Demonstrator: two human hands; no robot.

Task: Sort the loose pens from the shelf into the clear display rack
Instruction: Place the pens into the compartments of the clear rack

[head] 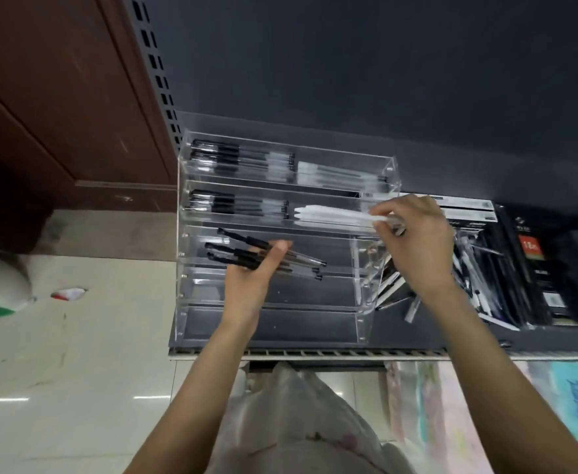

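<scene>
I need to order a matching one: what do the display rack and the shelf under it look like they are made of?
The display rack looks like clear glossy acrylic: the pens show through its walls and its edges catch light. The shelf looks like dark matte-painted metal, judging by its slotted front lip, though that is less certain.

Left hand [251,278]: bare, no glove, no ring or watch that shows.
Right hand [414,244]: bare, no glove, no ring or bracelet that shows at the wrist.
Left forearm [191,395]: uncovered from wrist to the frame's lower edge at 7 o'clock; no sleeve in view.
Right forearm [496,378]: uncovered from wrist toward 5 o'clock; a thin pale edge, perhaps a sleeve hem, sits at the very corner, too small to tell.
Garment [301,425]: light, whitish fabric at 6 o'clock between the forearms, creased, with a faint pinkish and dark print, blurred.
</scene>
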